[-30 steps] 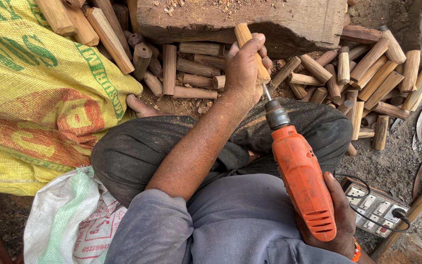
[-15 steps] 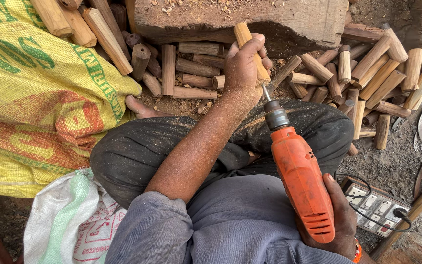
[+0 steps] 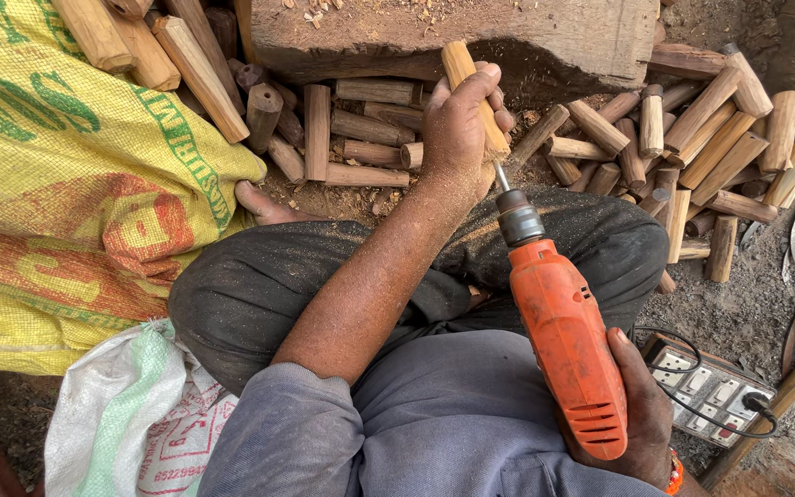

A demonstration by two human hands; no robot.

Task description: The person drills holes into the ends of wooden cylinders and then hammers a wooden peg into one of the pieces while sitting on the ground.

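Peg (image 3: 464,78) sits clamped in my left hand (image 3: 457,129), fingers wrapped around it, tilted above my lap beside the wood block (image 3: 554,37). My right hand (image 3: 637,414) grips the orange drill (image 3: 563,340), its bit touching the peg's lower end. Cut pegs (image 3: 692,129) lie heaped beyond my knees.

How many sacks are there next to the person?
2. A big yellow sack with green and red print lies at the left beside the knee, and a white sack sits below it at the bottom left. Others may be out of view.
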